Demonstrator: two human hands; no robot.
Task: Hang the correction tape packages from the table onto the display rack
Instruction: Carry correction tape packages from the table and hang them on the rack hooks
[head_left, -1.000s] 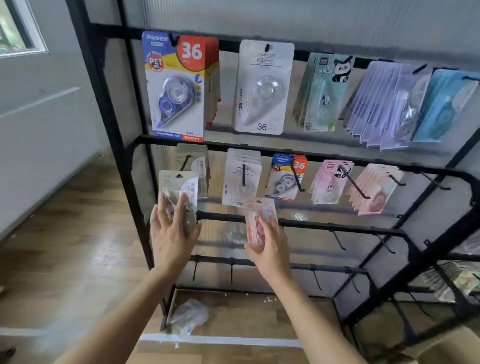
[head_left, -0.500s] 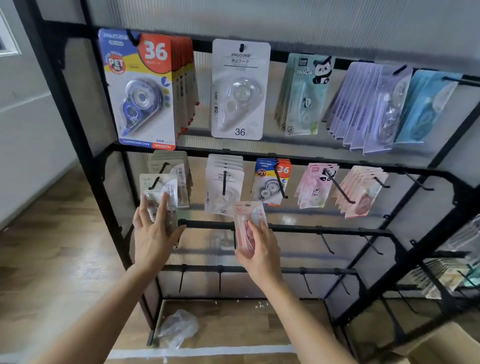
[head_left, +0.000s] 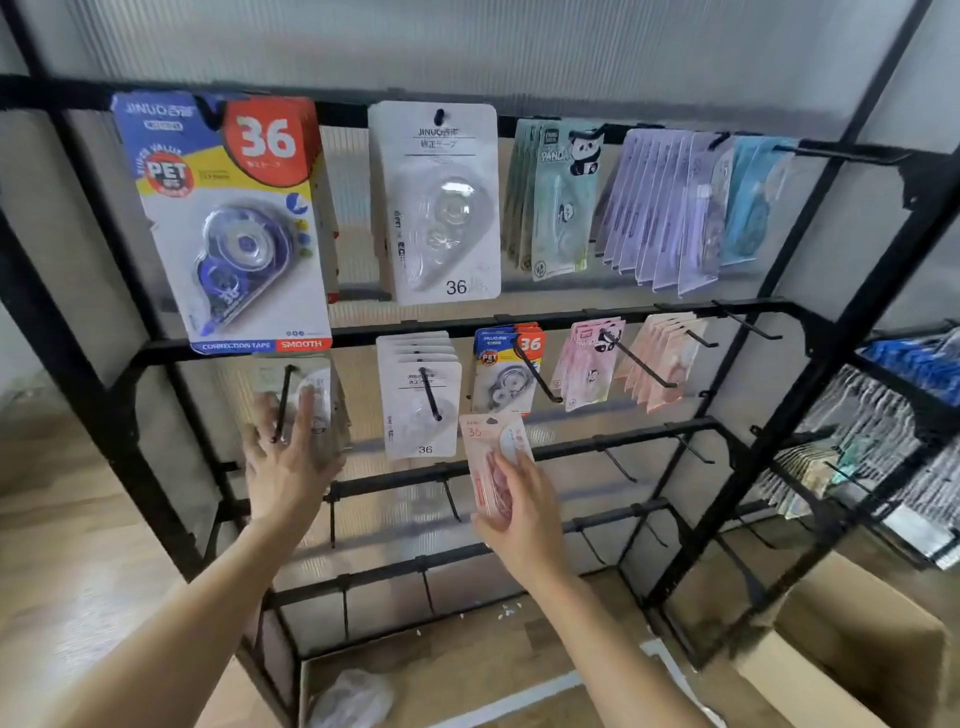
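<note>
At the left of the rack (head_left: 519, 325), the left hand (head_left: 291, 473) is reaching up to the outermost hook (head_left: 283, 400) of the second row. Its fingers (head_left: 305, 415) are spreading wide and straight, pressing flat on a pale package (head_left: 321, 387) rather than curling round it. The likely reason is that the card is already riding on the hook and only needs pushing back along it. The package is lying at twelve o'clock from the palm, under the fingertips, with the hook's tip crossing in front of them. Blur is hiding how far on the card is sitting.

Further right, past the stack of white packages (head_left: 421, 395), the right hand (head_left: 524, 525) is holding a pink package (head_left: 491, 457) in front of the rack and below the second row. The thumb (head_left: 511, 465) is lying across the front and the other fingers are curling behind the lower half. The hanging hole at the top is staying free, which probably explains the low grip. The card is sticking out at eleven o'clock from the hand, on no hook yet. A matching pink stack (head_left: 667, 364) is hanging at two o'clock from it, probably its destination.
</note>
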